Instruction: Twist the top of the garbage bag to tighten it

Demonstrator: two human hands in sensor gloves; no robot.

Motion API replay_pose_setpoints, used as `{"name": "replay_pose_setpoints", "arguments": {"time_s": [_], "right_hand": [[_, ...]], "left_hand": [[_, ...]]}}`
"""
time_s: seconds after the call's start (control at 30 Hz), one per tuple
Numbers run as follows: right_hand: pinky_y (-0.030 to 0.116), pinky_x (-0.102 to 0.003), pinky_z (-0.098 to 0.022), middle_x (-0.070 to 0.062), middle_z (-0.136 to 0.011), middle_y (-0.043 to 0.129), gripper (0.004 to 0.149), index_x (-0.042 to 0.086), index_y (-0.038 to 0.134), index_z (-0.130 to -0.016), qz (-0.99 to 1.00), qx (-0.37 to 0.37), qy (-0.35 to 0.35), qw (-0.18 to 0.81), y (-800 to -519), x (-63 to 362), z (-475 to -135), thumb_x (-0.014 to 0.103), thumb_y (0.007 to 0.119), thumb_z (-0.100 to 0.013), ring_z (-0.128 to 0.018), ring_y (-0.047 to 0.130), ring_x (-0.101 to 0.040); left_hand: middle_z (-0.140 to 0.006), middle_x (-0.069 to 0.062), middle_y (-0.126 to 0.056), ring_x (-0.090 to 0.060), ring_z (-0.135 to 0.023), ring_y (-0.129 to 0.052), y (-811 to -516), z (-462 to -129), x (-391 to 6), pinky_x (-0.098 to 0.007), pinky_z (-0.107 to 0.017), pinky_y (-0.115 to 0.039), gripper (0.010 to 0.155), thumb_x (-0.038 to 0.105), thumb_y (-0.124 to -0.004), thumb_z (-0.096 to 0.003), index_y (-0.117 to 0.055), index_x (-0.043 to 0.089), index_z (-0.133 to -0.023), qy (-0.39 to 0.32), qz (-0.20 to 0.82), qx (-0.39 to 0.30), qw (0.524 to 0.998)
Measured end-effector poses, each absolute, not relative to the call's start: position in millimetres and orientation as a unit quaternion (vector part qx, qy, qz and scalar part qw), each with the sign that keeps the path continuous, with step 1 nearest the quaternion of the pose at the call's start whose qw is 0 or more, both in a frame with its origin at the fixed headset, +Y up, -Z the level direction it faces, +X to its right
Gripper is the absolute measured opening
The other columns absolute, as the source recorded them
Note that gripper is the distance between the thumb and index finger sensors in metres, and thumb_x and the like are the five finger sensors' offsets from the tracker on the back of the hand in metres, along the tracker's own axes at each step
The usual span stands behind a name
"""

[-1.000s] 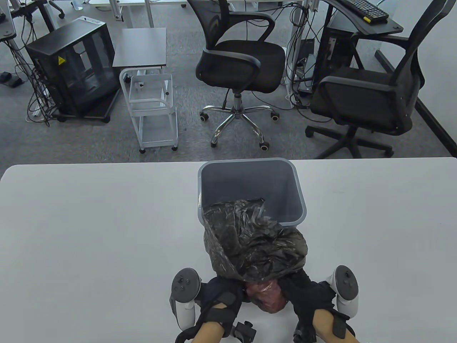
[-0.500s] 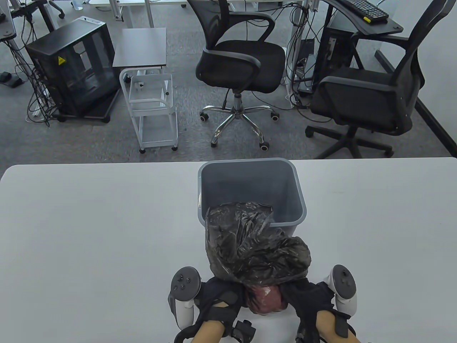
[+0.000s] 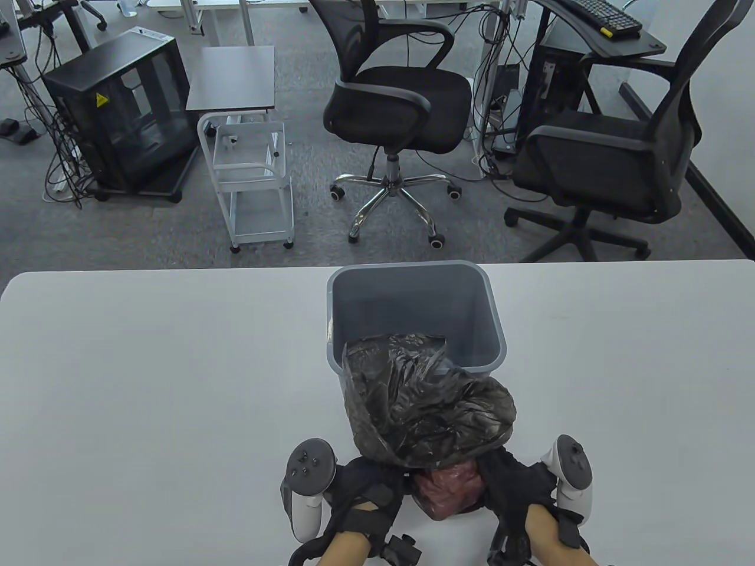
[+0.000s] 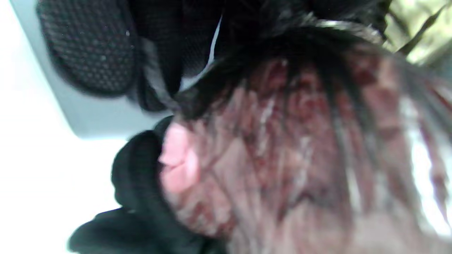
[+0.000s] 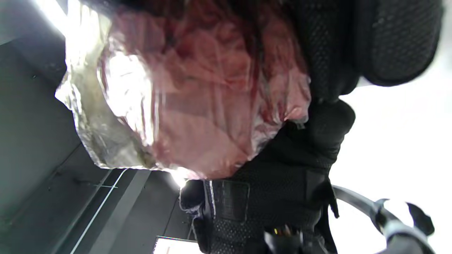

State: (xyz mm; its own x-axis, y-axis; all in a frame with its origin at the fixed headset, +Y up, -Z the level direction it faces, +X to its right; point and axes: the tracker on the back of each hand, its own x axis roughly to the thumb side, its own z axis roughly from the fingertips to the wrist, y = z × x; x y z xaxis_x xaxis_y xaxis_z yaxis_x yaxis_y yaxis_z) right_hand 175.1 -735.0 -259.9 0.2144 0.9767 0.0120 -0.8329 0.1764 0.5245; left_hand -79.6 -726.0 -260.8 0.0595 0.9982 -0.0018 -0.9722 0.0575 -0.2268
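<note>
A thin black garbage bag (image 3: 427,407) is held above the table's near edge, its loose top flopping toward a grey bin (image 3: 413,306). Its lower part (image 3: 451,486) shows reddish contents through the plastic, also seen in the left wrist view (image 4: 300,151) and the right wrist view (image 5: 197,98). My left hand (image 3: 371,483) grips the bag at its neck from the left. My right hand (image 3: 507,480) grips it from the right. Both hands' fingers are closed on the gathered plastic between the top and the reddish bulge.
The grey bin stands on the white table (image 3: 147,365) just beyond the bag. Past the table's far edge are two black office chairs (image 3: 401,100) (image 3: 607,159), a white wire cart (image 3: 253,177) and a black cabinet (image 3: 124,112).
The bag's loose top has shifted and bulged to the right. The reddish bulge has turned and moved slightly right between my hands. Both hands stay at the neck.
</note>
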Motion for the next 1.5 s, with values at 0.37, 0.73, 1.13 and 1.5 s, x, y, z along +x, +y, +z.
{"name": "replay_pose_setpoints", "arguments": {"time_s": [0.37,0.73,1.13,1.5], "right_hand": [[0.063,-0.07,-0.053,-0.036,-0.101,0.027,0.105,0.005,0.008,-0.104,0.665,0.26,0.144,0.685,-722,168,-253,0.072,0.069,-0.051,-0.081,0.061,-0.064],[0.085,-0.057,-0.037,-0.037,-0.092,0.056,0.088,-0.003,0.016,-0.101,0.641,0.208,0.158,0.722,-729,175,-257,0.058,0.062,-0.056,-0.056,0.094,-0.054],[0.06,-0.07,-0.057,-0.035,-0.102,0.024,0.098,0.004,0.011,-0.105,0.68,0.276,0.125,0.667,-720,170,-256,0.062,0.072,-0.054,-0.085,0.06,-0.06],[0.084,-0.054,-0.037,-0.04,-0.089,0.058,0.086,-0.004,0.024,-0.103,0.659,0.203,0.114,0.715,-728,184,-260,0.057,0.064,-0.057,-0.053,0.097,-0.042]], "left_hand": [[-0.087,-0.01,-0.09,-0.022,-0.028,-0.111,-724,-261,-93,-0.034,-0.012,-0.095,0.056,0.055,-0.065,-0.0516,-0.082,0.024,-0.095,-0.02,0.638,-0.042,0.768],[-0.109,-0.007,-0.062,-0.036,-0.08,-0.089,-724,-263,-86,-0.052,-0.044,-0.084,0.057,0.057,-0.063,-0.0525,-0.075,0.03,-0.101,-0.079,0.672,-0.039,0.735],[-0.095,-0.01,-0.081,-0.025,-0.036,-0.11,-718,-261,-98,-0.037,-0.015,-0.094,0.056,0.054,-0.066,-0.0512,-0.081,0.024,-0.096,-0.026,0.618,0.008,0.786],[-0.107,-0.009,-0.066,-0.034,-0.064,-0.098,-719,-264,-90,-0.046,-0.033,-0.088,0.058,0.057,-0.066,-0.0521,-0.075,0.03,-0.102,-0.083,0.654,-0.042,0.751]]}}
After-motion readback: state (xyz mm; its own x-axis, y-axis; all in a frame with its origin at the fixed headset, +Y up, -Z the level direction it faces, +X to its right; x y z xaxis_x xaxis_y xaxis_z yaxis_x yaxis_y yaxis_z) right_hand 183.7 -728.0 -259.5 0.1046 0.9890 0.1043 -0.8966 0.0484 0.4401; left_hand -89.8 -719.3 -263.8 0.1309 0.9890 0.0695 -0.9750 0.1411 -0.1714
